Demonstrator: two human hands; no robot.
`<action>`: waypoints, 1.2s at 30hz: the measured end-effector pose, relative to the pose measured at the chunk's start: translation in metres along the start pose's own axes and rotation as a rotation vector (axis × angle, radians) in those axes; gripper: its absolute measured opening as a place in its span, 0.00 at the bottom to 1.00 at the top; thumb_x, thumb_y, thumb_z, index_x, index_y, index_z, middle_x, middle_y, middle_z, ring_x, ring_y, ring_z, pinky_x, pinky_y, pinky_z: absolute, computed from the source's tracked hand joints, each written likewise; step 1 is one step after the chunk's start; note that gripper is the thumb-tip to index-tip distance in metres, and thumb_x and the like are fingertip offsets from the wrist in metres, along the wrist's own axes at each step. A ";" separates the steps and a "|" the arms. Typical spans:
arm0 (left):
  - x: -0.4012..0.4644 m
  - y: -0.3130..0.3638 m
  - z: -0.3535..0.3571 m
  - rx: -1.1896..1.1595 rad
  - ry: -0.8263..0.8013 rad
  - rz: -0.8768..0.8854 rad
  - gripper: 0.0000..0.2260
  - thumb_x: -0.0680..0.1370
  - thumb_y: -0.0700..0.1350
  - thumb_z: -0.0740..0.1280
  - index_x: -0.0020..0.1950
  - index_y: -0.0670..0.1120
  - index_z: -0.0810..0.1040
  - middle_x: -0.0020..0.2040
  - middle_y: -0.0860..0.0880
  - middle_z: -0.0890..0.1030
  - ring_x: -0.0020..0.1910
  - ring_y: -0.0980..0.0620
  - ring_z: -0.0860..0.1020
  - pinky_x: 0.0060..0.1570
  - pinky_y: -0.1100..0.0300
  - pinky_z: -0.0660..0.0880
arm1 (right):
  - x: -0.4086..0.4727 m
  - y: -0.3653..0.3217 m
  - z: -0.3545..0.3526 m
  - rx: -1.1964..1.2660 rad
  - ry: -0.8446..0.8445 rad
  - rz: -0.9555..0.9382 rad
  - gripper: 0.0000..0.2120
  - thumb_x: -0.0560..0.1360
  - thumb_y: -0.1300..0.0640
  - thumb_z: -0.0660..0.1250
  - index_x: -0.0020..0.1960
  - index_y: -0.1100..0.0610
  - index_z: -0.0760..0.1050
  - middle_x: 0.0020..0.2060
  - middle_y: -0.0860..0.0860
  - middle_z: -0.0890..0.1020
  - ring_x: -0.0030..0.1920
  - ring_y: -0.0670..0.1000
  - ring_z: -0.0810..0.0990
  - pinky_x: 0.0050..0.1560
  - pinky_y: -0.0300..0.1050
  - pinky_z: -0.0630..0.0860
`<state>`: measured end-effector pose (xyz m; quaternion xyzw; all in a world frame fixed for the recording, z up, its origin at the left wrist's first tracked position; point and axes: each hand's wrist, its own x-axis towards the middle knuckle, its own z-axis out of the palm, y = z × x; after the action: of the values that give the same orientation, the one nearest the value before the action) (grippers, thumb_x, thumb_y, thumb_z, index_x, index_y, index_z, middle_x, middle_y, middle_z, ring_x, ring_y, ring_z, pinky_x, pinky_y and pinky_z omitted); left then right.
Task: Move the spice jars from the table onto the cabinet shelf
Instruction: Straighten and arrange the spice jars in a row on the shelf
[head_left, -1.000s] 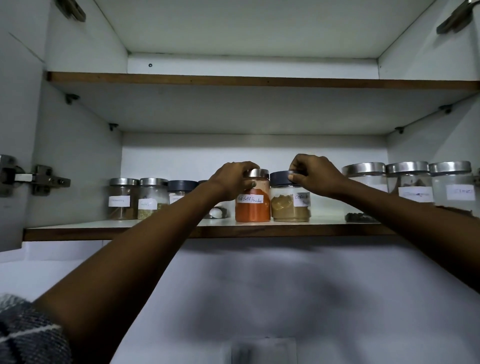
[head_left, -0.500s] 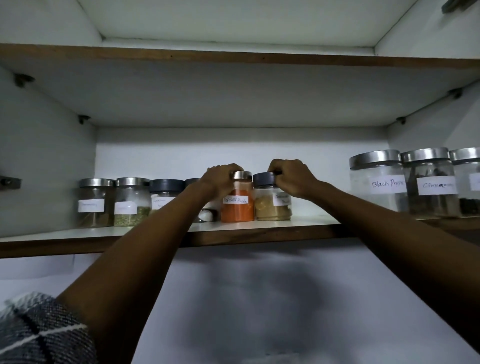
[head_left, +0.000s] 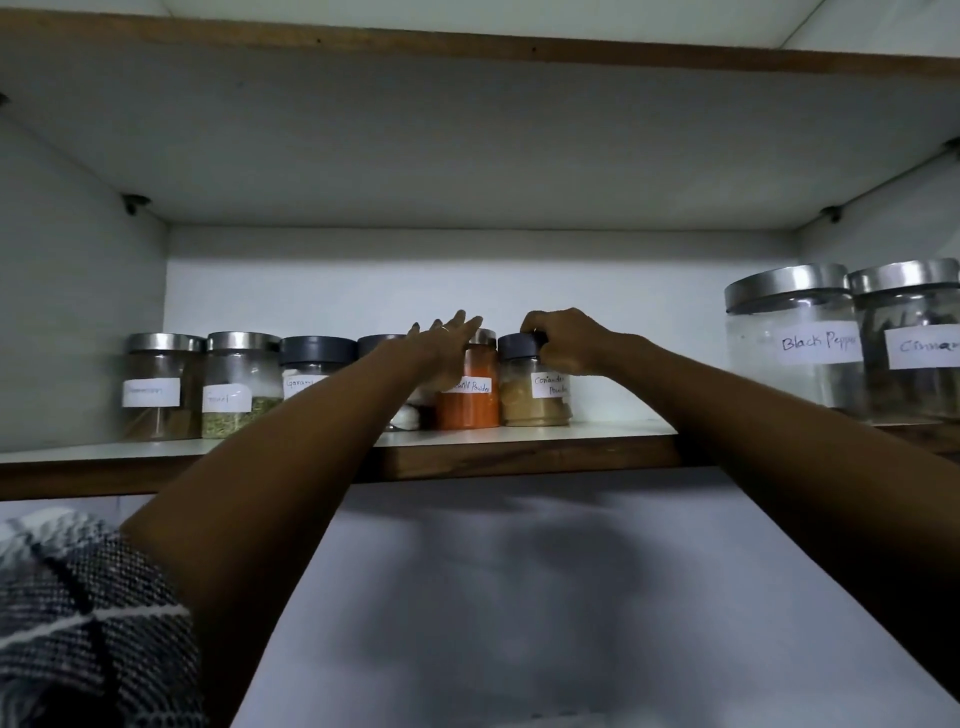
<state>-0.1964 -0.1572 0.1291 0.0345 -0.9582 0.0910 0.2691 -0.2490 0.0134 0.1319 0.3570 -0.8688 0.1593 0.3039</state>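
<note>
A red chilli powder jar (head_left: 470, 400) with a steel lid stands on the cabinet shelf (head_left: 519, 452), touching a coriander powder jar (head_left: 535, 397) with a dark lid on its right. My left hand (head_left: 441, 348) is open, fingers spread, just in front of the chilli jar's top. My right hand (head_left: 566, 340) grips the dark lid of the coriander jar. A jar behind my left forearm is mostly hidden.
To the left stand three labelled jars: a steel-lidded jar (head_left: 158, 387), a fennel jar (head_left: 239, 387) and a garam jar (head_left: 311, 371). At the right stand a black pepper jar (head_left: 795, 338) and a cinnamon jar (head_left: 909, 343). An upper shelf (head_left: 467, 52) hangs overhead. Bare shelf lies between the coriander and pepper jars.
My left hand has let go of the chilli jar's lid and spread its fingers. The jars were pushed back onto the shelf. The right hand stays on the coriander lid.
</note>
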 end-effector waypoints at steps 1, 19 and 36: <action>0.000 0.000 0.001 0.007 -0.004 0.001 0.36 0.79 0.34 0.58 0.78 0.48 0.39 0.78 0.46 0.40 0.78 0.44 0.45 0.74 0.47 0.44 | 0.000 -0.002 0.001 -0.015 -0.022 -0.001 0.15 0.74 0.63 0.63 0.60 0.60 0.71 0.57 0.59 0.77 0.56 0.58 0.74 0.51 0.47 0.71; -0.065 0.003 -0.007 -0.193 0.323 0.121 0.16 0.81 0.44 0.57 0.69 0.52 0.68 0.65 0.49 0.75 0.62 0.48 0.73 0.54 0.54 0.71 | -0.047 -0.007 0.001 -0.547 0.226 0.002 0.27 0.73 0.57 0.63 0.70 0.57 0.59 0.68 0.57 0.66 0.65 0.58 0.66 0.59 0.53 0.67; -0.174 0.038 -0.085 0.089 0.392 0.351 0.13 0.80 0.47 0.54 0.61 0.54 0.74 0.53 0.49 0.81 0.50 0.45 0.78 0.42 0.57 0.69 | -0.159 -0.051 -0.131 -1.006 0.310 -0.688 0.04 0.68 0.63 0.62 0.35 0.60 0.74 0.26 0.54 0.76 0.27 0.55 0.73 0.29 0.42 0.67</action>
<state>-0.0088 -0.1003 0.1034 -0.1388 -0.8742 0.1830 0.4278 -0.0688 0.1258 0.1332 0.4021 -0.6188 -0.3258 0.5910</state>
